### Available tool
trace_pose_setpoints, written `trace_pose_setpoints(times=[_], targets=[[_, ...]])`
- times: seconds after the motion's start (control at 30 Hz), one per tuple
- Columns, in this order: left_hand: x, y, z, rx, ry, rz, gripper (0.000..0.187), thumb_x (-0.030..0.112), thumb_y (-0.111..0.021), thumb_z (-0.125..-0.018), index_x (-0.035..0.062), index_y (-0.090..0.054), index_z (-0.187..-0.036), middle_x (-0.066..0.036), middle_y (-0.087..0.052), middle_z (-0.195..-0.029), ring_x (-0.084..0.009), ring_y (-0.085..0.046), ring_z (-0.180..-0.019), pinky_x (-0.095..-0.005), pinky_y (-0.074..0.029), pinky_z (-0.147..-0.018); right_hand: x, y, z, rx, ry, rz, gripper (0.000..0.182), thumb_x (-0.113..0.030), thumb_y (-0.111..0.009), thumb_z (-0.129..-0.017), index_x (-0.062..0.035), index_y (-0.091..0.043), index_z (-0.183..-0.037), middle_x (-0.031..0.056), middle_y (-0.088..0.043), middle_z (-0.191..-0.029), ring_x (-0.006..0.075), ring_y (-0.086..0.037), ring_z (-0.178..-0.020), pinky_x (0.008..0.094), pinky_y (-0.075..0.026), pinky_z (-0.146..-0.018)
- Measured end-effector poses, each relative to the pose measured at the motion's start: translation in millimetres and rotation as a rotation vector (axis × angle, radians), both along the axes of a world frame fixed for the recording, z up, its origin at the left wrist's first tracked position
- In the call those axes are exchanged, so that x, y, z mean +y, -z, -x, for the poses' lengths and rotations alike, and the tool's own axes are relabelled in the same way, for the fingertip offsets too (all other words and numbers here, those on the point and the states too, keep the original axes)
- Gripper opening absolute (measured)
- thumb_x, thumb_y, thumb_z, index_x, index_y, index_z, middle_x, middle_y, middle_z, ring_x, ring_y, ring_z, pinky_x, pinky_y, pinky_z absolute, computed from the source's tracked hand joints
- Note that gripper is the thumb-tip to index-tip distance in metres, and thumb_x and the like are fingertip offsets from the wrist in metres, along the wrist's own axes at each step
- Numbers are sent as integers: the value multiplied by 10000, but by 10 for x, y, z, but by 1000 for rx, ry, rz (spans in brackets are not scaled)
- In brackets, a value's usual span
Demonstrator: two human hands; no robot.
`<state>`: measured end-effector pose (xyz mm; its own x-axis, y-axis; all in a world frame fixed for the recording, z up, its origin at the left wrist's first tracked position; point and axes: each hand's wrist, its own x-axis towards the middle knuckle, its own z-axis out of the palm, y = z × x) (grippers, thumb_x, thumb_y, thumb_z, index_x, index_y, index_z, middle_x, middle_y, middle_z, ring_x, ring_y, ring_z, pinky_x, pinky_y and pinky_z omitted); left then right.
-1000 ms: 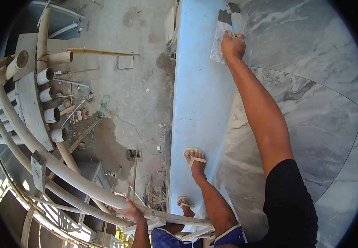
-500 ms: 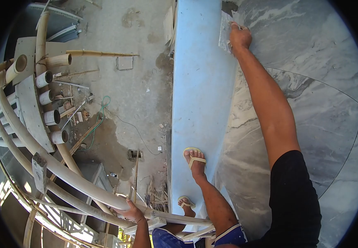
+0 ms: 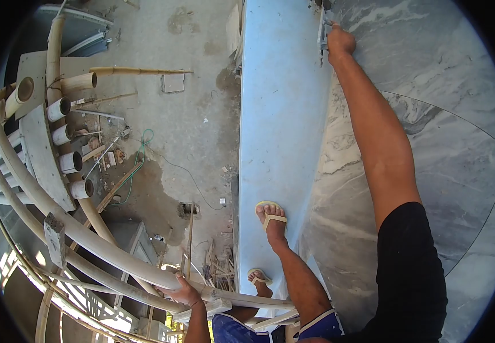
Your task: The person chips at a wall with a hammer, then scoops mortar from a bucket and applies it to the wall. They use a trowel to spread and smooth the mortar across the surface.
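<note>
My right hand (image 3: 340, 43) reaches far forward, its fingers closed on the handle of a plastering trowel (image 3: 322, 30). The trowel's blade shows nearly edge-on, along the seam where the light-blue ledge (image 3: 279, 126) meets the grey marble-patterned surface (image 3: 430, 171). Dark, rough material (image 3: 327, 4) shows just beyond the trowel, partly hidden by it. Low in the view, my left hand (image 3: 185, 294) is wrapped over a long curved bamboo pole (image 3: 116, 257), close to a short wooden block (image 3: 201, 308).
My sandalled feet (image 3: 272, 217) stand on the ledge. Far below on the left lies a concrete floor (image 3: 184, 126) with debris, a green hose (image 3: 143, 146) and wooden sticks. Bamboo scaffolding with cut pole ends (image 3: 71, 162) fills the left side. A thin curved line crosses the marble surface.
My right hand has shifted slightly right and up, and the trowel has turned from showing its broad face to nearly edge-on. My left hand stays on the pole.
</note>
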<state>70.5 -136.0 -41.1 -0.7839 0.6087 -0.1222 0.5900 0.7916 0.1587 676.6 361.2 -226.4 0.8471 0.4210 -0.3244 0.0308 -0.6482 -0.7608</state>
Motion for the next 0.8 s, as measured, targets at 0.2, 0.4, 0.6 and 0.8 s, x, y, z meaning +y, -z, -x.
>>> trace_pose_setpoints(times=[0.2, 0.4, 0.6, 0.8], targets=[[17, -31, -14, -21, -17, 13, 969, 352, -742, -852, -23, -164, -1533, -326, -441, -1400, -452, -527, -1227, -501, -458, -1028, 70, 109, -318, -349, -299, 81, 439, -335, -586, -913, 54, -690, -1088, 257, -684, -1110, 386, -662, -1059, 426, -516, -923], [-48, 15, 71, -8, 18, -5, 933, 330, -741, -854, -24, -190, -1518, -321, -452, -1380, -461, -530, -1211, -504, -466, -1016, 363, -388, -144, -594, -421, 403, 400, -292, -569, -867, -28, -705, -1134, 221, -681, -1163, 385, -650, -1089, 438, -500, -946], [5, -26, -6, 8, 106, -44, 915, 325, -732, -856, -19, -197, -1513, -322, -445, -1390, -459, -533, -1210, -509, -472, -1008, 509, -1018, 295, -574, -555, 609, 410, -281, -552, -832, 40, -713, -1030, 247, -698, -1081, 399, -686, -991, 444, -519, -896], [56, -43, -45, 43, 105, -14, 907, 333, -734, -854, -11, -215, -1512, -319, -450, -1389, -451, -545, -1199, -502, -485, -991, 628, -460, -503, -576, -629, 484, 421, -284, -536, -831, 48, -713, -1021, 247, -698, -1077, 387, -693, -984, 434, -522, -878]])
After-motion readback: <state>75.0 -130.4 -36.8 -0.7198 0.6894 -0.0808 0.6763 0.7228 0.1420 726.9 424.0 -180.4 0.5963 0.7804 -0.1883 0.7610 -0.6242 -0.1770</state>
